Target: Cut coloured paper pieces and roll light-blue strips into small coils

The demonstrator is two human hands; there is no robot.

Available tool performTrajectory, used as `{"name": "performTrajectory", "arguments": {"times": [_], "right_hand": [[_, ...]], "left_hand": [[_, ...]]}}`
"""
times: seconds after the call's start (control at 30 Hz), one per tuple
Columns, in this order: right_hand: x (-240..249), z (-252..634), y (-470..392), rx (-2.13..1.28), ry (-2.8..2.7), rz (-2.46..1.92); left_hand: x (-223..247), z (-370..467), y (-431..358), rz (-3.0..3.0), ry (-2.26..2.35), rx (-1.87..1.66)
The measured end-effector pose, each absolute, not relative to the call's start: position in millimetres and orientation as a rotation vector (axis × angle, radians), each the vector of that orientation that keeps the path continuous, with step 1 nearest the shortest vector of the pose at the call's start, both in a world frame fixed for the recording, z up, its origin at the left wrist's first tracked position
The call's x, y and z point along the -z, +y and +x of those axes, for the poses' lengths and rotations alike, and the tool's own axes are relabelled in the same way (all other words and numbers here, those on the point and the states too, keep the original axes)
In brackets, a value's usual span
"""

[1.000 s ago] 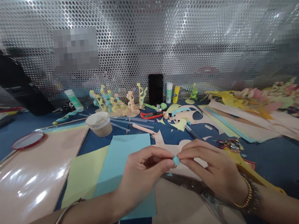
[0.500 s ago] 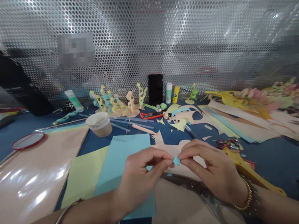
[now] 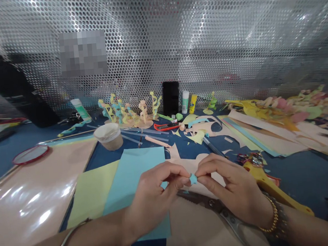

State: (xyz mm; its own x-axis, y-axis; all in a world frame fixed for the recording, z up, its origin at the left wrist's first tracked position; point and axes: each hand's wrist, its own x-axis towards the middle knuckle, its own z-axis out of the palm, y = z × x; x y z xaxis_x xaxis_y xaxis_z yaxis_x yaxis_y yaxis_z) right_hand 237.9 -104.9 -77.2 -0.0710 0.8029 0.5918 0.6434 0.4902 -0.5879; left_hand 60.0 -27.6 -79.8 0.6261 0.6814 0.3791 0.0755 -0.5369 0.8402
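A tiny blue paper star (image 3: 193,179) is pinched between my two hands above the table. My left hand (image 3: 159,196) grips its left side between thumb and forefinger. On the other side, the thumb and forefinger of my right hand (image 3: 234,187) hold it too. Metal scissors (image 3: 208,202) lie beneath my hands, partly hidden by my right hand, on pale pink paper (image 3: 196,227). Blue paper (image 3: 141,163) and yellow-green paper (image 3: 95,194) lie under and beside my left forearm.
A paper-covered cup (image 3: 108,137), a red cutter (image 3: 166,126), a propped phone (image 3: 171,98) and glue sticks (image 3: 185,102) stand or lie farther back. A yellow glue gun (image 3: 276,189) is beside my right wrist. Curly paper models (image 3: 118,111) line the back.
The blue star has turned slightly between my fingertips. Both hands stay in nearly the same place.
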Motion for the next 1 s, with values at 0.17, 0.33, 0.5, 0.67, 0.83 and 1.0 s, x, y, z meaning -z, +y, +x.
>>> {"name": "performTrajectory", "arguments": {"times": [0.17, 0.33, 0.5, 0.67, 0.83, 1.0], "right_hand": [[76, 238, -104, -0.182, -1.821, -1.188], [76, 239, -103, -0.09, -1.853, -1.169], [78, 239, -103, 0.085, -1.78, -1.187], [77, 237, -103, 0.092, -1.827, -1.15], [77, 238, -105, 0.035, -1.82, -1.16], [82, 242, -103, -0.008, -1.709, -1.214]], "left_hand": [[80, 61, -28, 1.992, 0.589, -0.892], [81, 61, -30, 1.842, 0.598, -0.84], [85, 64, -31, 1.575, 0.576, -0.812], [84, 67, -31, 1.496, 0.642, -0.848], [83, 69, -27, 1.282, 0.582, -0.75], [88, 71, -23, 1.139, 0.555, -0.665]]}}
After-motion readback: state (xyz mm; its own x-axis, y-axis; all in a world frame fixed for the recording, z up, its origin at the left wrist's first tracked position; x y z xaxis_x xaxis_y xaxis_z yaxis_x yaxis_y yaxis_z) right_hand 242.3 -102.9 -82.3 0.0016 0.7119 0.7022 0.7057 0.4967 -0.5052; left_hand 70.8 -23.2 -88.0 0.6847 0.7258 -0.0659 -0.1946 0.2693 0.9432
